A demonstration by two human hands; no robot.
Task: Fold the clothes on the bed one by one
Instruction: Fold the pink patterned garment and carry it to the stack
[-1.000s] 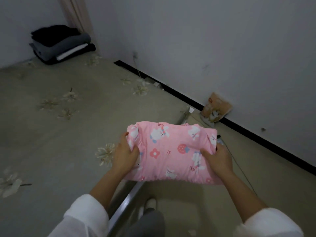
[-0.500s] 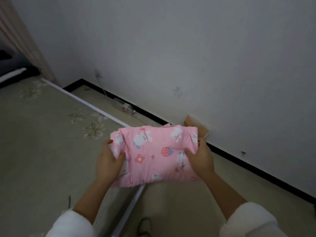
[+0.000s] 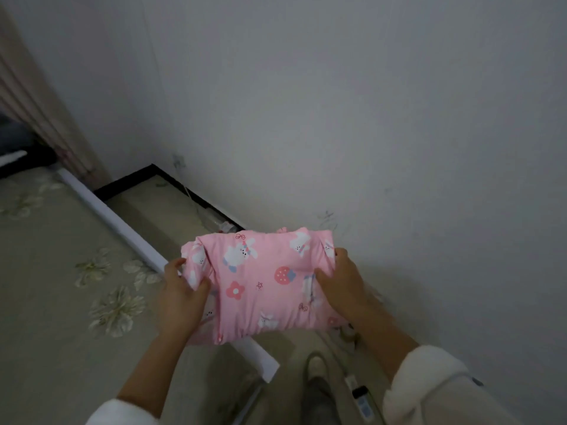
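Beside the floral bed (image 3: 46, 286) and grey wall (image 3: 337, 102), our left hand (image 3: 181, 297) and right hand (image 3: 340, 285) clamp the folded pink garment (image 3: 260, 280).

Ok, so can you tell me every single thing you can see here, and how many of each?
folded garment: one, pink with white bunnies, a strawberry and a flower, held up over the bed's edge
bed: one, beige sheet with pale flowers, left side
dark pile: one, black and grey with a white strip, far left on the bed, mostly cut off
curtain: one, pinkish beige, top left
wall: one, pale grey, behind the garment
skirting board: one, black, along the wall's foot
floor: one, beige, between bed and wall
shoe: one, greyish, bottom middle, blurry
sleeves: two, white, bottom corners
left hand: one, grips the garment's left end
right hand: one, grips its right end
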